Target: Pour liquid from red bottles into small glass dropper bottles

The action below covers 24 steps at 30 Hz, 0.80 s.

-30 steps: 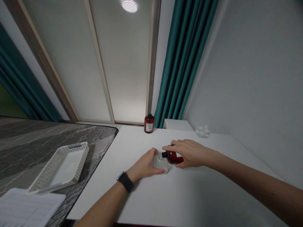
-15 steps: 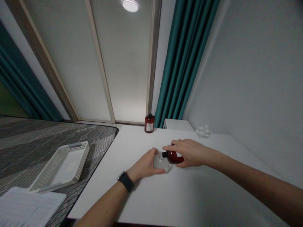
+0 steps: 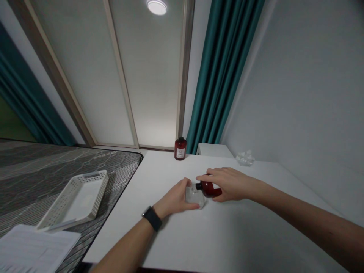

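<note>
My left hand [image 3: 179, 198] is closed around a clear, see-through container [image 3: 194, 197] on the white table [image 3: 187, 239]; its exact kind is hard to make out. In my right hand [image 3: 227, 184] lies a dark red-brown bottle [image 3: 209, 189] with a black neck and a white label, partly hidden by the fingers. The bottle is tipped onto its side, its black neck pointing left at the upper edge of the clear container. A second red-brown bottle [image 3: 180, 149], black-topped and white-labelled, stands upright near the table's far edge.
Crumpled clear plastic [image 3: 245, 158] lies at the table's back right. To the left, a white perforated basket [image 3: 101, 195] and paper sheets [image 3: 36, 248] rest on a grey patterned surface [image 3: 119, 163]. A white cabinet [image 3: 214, 150] stands beyond the table beside a green curtain [image 3: 218, 87].
</note>
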{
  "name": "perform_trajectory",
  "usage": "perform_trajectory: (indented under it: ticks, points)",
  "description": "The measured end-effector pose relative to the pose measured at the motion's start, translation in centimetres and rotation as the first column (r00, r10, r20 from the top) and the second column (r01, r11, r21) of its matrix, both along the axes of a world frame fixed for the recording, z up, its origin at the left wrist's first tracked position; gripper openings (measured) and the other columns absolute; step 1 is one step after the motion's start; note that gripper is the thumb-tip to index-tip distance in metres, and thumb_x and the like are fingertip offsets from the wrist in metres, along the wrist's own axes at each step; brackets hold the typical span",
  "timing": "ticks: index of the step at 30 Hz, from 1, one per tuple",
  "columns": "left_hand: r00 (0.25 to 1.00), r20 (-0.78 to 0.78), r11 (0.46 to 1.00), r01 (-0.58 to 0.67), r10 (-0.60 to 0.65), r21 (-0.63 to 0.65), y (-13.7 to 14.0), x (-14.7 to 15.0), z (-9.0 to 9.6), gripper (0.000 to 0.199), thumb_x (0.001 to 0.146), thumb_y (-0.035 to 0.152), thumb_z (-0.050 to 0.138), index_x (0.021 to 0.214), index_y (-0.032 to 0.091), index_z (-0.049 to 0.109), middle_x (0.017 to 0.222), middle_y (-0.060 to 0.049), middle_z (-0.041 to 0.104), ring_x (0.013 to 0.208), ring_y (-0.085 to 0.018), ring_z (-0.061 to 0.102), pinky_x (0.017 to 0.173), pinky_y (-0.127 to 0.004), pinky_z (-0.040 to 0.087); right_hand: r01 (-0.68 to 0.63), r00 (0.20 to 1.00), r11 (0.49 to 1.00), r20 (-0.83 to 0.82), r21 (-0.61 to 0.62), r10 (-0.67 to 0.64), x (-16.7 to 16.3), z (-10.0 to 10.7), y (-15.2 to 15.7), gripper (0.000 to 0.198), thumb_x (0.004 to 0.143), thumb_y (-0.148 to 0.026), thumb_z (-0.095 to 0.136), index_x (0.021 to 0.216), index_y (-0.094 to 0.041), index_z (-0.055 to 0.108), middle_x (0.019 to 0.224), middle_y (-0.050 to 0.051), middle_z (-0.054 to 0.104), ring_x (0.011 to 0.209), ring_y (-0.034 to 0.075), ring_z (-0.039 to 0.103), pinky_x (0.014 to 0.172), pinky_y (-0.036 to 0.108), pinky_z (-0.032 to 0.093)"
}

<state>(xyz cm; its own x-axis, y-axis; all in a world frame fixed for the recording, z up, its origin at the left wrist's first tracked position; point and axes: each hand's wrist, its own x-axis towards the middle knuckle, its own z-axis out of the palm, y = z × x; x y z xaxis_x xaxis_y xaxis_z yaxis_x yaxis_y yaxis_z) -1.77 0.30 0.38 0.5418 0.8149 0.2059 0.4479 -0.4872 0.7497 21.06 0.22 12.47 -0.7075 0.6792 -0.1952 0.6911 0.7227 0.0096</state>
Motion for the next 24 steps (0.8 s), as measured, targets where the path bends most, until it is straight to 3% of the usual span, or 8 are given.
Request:
perform_trajectory:
  ticks: [24]
  points:
    - [1.0, 0.001, 1.0, -0.003, 0.003, 0.001, -0.01, -0.07, -0.2, 0.061, 0.066, 0.042, 0.085, 0.108, 0.018, 0.048, 0.105, -0.008, 0.062, 0.092, -0.026, 0.061, 0.075, -0.034, 0.046, -0.025, 1.0, 0.999, 0.009, 0.023, 0.025, -0.18, 0.24, -0.11, 0.067, 0.078, -0.037, 0.071, 0.14, -0.032, 0.046, 0.11, 0.009, 0.064, 0.088, 0.03, 0.066, 0.069, 0.035, 0.044]
